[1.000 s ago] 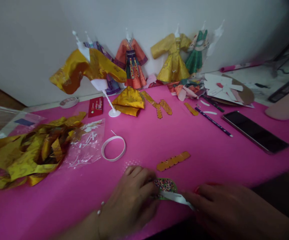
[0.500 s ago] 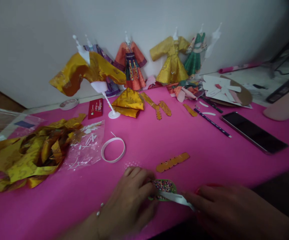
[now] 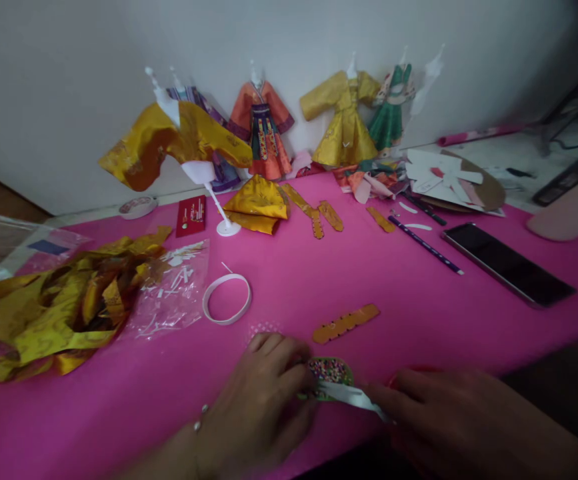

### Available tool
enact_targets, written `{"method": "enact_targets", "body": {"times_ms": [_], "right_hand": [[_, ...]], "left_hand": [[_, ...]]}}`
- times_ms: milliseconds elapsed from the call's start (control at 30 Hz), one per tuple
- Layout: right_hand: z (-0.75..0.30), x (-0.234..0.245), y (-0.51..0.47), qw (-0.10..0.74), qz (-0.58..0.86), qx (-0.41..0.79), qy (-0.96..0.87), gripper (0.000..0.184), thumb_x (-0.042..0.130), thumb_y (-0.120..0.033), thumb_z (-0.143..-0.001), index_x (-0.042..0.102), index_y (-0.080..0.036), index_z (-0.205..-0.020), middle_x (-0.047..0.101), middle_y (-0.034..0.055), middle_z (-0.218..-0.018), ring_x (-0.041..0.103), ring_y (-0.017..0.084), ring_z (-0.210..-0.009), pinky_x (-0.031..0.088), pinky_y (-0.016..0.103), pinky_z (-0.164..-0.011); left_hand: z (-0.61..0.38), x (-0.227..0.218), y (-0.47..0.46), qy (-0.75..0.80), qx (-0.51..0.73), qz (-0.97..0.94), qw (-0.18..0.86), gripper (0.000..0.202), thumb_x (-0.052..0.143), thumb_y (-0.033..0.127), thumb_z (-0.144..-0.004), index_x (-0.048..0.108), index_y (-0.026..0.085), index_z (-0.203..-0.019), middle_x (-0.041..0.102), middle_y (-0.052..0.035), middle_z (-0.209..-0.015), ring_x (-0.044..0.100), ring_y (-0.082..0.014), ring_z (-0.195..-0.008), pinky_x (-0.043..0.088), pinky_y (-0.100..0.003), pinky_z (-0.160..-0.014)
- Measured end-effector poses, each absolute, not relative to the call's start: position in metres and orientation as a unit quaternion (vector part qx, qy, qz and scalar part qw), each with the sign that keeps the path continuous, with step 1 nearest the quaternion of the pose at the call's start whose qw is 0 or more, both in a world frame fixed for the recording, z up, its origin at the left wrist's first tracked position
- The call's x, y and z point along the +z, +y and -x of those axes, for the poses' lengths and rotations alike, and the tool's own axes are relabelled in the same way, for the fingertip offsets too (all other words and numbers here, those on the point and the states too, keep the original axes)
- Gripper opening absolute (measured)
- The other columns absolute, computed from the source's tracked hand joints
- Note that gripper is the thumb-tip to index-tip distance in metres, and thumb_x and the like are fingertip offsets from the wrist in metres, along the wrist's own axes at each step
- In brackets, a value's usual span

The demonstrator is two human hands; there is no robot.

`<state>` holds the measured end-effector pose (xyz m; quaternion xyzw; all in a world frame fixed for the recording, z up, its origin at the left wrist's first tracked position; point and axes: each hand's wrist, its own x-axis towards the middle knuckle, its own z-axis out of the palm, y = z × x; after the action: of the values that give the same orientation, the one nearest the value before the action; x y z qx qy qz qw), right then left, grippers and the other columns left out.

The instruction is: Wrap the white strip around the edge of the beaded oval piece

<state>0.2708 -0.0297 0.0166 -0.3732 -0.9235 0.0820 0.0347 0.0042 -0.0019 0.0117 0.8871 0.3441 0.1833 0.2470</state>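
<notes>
Near the front edge of the pink mat (image 3: pixel 319 280), my left hand (image 3: pixel 263 400) presses its curled fingers down on a small green paper piece with a speckled pattern (image 3: pixel 331 373). My right hand (image 3: pixel 449 420) pinches the end of a white tape strip (image 3: pixel 356 398) that lies across that piece. An orange paper strip with notched edges (image 3: pixel 346 323) rests just beyond my hands.
A loop of white tape (image 3: pixel 227 298), a plastic bag of white bits (image 3: pixel 173 287) and crumpled gold fabric scraps (image 3: pixel 53 307) lie at left. Paper robes on stands (image 3: pixel 263 127) line the wall. A phone (image 3: pixel 511 265), a pencil (image 3: pixel 426 245) and paper cut-outs (image 3: pixel 451 180) lie at right.
</notes>
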Motion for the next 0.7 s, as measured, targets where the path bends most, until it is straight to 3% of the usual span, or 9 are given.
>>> {"method": "enact_targets", "body": {"times_ms": [700], "right_hand": [[-0.2674, 0.0194, -0.0314, 0.024, 0.371, 0.078, -0.925, 0.042, 0.056, -0.008, -0.074, 0.058, -0.025, -0.113, 0.069, -0.0048, -0.07, 0.062, 0.013, -0.047, 0.015, 0.035, -0.043]], "left_hand": [[-0.0047, 0.0105, -0.0026, 0.357, 0.179, -0.883, 0.248, 0.014, 0.059, 0.012, -0.087, 0.062, 0.02, -0.098, 0.065, -0.0078, -0.104, 0.053, -0.0244, -0.093, 0.045, -0.043, -0.083]]}}
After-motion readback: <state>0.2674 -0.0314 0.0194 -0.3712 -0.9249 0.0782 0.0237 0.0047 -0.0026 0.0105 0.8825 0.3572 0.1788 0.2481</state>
